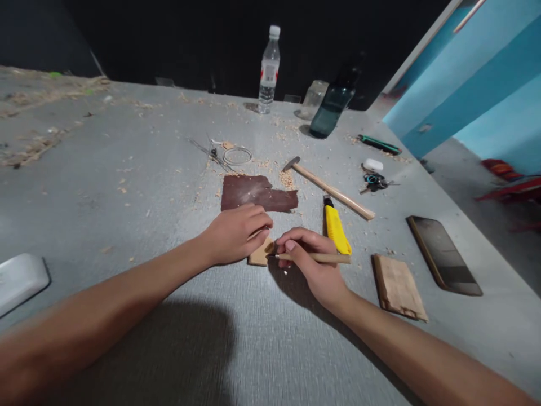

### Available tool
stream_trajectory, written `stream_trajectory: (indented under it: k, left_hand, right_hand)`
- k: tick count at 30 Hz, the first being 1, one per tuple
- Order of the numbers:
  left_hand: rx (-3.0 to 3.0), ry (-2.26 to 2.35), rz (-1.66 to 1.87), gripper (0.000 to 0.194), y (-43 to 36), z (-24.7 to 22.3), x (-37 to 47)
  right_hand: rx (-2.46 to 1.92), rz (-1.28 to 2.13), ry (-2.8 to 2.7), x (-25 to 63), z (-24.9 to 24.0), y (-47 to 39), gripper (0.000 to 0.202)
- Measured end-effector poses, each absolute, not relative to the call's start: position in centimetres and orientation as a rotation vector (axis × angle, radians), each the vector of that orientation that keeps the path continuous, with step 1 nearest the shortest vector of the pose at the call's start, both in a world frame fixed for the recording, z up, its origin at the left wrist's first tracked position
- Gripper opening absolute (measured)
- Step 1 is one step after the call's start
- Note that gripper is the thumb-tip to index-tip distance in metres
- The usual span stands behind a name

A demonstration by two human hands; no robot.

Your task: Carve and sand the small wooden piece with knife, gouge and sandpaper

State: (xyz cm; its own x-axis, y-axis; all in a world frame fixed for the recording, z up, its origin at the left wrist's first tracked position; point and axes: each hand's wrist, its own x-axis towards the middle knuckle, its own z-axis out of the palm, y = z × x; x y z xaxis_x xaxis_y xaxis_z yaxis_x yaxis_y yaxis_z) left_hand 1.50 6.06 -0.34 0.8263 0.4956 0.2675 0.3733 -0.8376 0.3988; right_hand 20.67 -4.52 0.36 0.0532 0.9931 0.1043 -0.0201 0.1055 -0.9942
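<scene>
My left hand (pixel 243 232) is closed over a small light-brown wooden piece (pixel 257 259), holding it down on the grey table; the fingers cover much of it. In my right hand (pixel 315 259) is a slim carving tool (pixel 332 258) with a round wooden handle, gripped like a pen. Its dark tip lies at the right edge of the wooden piece, near a dark hollow or mark, and its exact shape is too small to tell. Just beyond my left hand lies a torn sheet of brown sandpaper (pixel 245 192). A yellow utility knife (pixel 336 230) rests beyond my right hand.
A hammer (pixel 332 190), a wire coil (pixel 237 155), keys (pixel 375 181) and wood shavings lie farther back. Bottles (pixel 268 73) and a glass jar (pixel 314 100) stand by the dark wall. At right are a wooden block (pixel 398 286) and a phone (pixel 443 255); at left, a white object (pixel 23 281).
</scene>
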Motion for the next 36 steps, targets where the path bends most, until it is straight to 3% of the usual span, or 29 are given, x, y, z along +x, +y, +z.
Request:
stream_trajectory:
  k: [7, 19, 25, 36]
  left_hand:
    - [2.711, 0.532, 0.466, 0.026, 6.3, -0.5, 1.5]
    - [2.719, 0.496, 0.476, 0.029, 6.5, -0.6, 1.6]
    - [2.724, 0.514, 0.465, 0.027, 6.4, -0.6, 1.6]
    - [2.683, 0.527, 0.503, 0.023, 6.4, -0.5, 1.5]
  right_hand:
    - [-1.153, 1.069, -1.213, 20.8, -0.4, -4.5, 0.019]
    - [-0.967, 0.823, -1.688, 22.0, 0.0, -3.8, 0.033]
    - [-1.079, 0.959, -1.395, 22.2, -0.2, -3.8, 0.032]
    - [-1.049, 1.114, -1.372, 22.0, 0.0, -4.2, 0.022]
